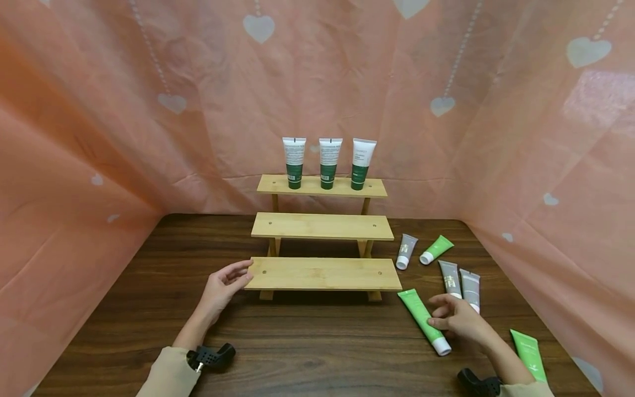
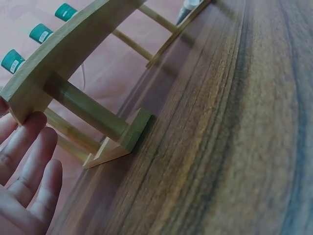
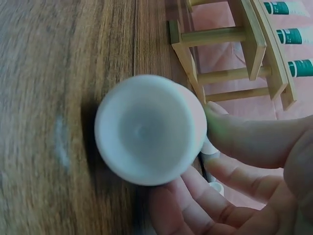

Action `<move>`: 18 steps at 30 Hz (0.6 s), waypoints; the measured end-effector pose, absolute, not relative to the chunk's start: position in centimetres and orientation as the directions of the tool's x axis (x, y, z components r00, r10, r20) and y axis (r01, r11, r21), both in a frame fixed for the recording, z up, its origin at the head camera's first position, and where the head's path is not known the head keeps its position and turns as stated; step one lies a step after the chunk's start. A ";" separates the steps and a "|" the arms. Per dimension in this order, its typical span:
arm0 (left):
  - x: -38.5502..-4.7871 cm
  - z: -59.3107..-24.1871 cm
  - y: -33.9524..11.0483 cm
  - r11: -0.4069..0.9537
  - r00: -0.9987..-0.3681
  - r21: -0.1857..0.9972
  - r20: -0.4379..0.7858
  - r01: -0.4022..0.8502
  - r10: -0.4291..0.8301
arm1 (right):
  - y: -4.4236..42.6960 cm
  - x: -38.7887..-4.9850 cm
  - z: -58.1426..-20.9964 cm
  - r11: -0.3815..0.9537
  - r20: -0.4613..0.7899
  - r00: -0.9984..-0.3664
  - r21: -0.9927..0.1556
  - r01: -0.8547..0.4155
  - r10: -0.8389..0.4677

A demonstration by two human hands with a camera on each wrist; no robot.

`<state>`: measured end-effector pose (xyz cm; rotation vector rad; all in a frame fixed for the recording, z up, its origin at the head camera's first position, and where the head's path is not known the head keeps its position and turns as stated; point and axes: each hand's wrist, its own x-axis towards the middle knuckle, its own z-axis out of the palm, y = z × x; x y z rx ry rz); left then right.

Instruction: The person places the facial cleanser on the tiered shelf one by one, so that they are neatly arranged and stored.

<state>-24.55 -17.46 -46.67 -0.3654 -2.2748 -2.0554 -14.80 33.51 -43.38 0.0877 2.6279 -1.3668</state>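
My right hand (image 1: 461, 318) pinches a long green tube (image 1: 419, 314) with a white cap on the table, right of the shelf. In the right wrist view the white cap (image 3: 142, 129) faces the camera, with the thumb (image 3: 254, 139) on one side and curled fingers below. My left hand (image 1: 220, 289) touches the left end of the lowest board of a three-step wooden shelf (image 1: 322, 274). Its fingers (image 2: 46, 186) look loosely extended at the board's end in the left wrist view. Three white-and-green tubes (image 1: 329, 160) stand cap-down on the top step.
Two grey tubes (image 1: 450, 278) lie side by side just beyond my right hand. Another grey tube (image 1: 405, 251) and a small green tube (image 1: 436, 249) lie farther back. A green tube (image 1: 529, 353) is partly hidden by the right forearm. Pink heart-patterned cloth (image 1: 208, 138) surrounds the dark wooden table (image 1: 317, 353).
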 end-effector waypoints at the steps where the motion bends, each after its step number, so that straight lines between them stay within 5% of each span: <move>1: -24.5 -46.7 -17.5 0.091 -0.971 0.973 0.197 0.211 0.137 | 33.4 -14.8 -43.4 0.579 -0.195 -0.980 -0.803 0.141 -0.032; 18: -23.8 -45.4 -17.2 0.093 -0.972 0.975 0.185 0.200 0.147 | 32.4 -14.8 -43.6 0.583 -0.209 -0.972 -0.805 0.110 -0.105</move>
